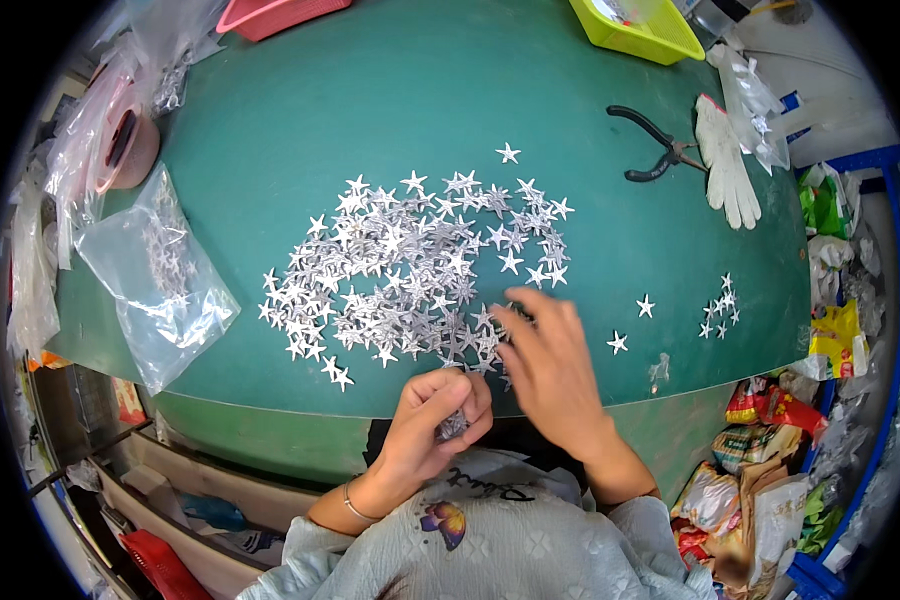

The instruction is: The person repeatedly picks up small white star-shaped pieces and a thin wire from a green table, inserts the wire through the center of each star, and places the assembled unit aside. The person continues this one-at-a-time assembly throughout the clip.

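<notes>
A broad heap of silver starfish-shaped metal pieces [395,260] lies in the middle of the green table. My left hand [432,415] is closed at the table's front edge, with a clump of silver starfish pieces [452,426] showing between its fingers and palm. At the heap's near right edge, my right hand [550,360] reaches in with fingers curved and apart. Its thumb and fingertips are close to several pieces there; whether they touch any, I cannot tell. To its right lie two single starfish pieces [646,306] and a small cluster of them [721,308].
A clear plastic bag [160,285] with starfish pieces lies left, near a pink tub [130,150]. Black-handled pliers [660,145] and a white glove [727,165] rest far right. A pink basket [280,15] and a yellow-green basket [645,35] stand at the back.
</notes>
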Demonstrator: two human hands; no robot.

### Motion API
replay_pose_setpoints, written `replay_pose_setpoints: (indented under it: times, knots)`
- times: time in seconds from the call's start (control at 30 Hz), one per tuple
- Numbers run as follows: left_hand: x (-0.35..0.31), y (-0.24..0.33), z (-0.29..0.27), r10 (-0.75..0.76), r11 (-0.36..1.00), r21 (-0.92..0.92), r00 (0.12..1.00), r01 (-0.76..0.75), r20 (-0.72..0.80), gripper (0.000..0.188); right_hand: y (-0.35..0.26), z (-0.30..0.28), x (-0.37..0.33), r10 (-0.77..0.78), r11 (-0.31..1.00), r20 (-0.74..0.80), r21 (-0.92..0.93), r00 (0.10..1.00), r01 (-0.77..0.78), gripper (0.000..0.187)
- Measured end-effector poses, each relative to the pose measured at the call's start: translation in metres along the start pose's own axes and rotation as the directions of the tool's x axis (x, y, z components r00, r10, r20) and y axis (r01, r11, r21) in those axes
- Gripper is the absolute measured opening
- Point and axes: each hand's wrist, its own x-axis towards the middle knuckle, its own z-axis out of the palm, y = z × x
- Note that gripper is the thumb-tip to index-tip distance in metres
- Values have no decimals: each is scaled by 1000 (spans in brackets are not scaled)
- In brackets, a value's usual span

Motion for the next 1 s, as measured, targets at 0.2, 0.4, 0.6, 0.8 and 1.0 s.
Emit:
replay_pose_setpoints:
  times: [0.2,0.4,0.6,0.8,1.0]
  knots:
    - [-3,8,-2,-46,998,-44,999,45,-24,14,40,-21,39,63,982,-226,-162,972,-101,24]
    - [-5,11,-4,-56,998,22,998,56,-34,12,34,-20,39,95,980,-25,-171,995,-98,19]
    - [-9,11,-16,-67,997,-34,997,68,38,13,19,-27,47,44,998,22,50,999,-45,23]
    - [-12,15,-22,-76,996,-49,996,78,46,11,-6,15,69,-79,997,62,-15,995,80,27]
    - [-18,14,-33,22,994,-110,996,-13,85,12,-2,19,64,-101,995,8,3,995,101,18]
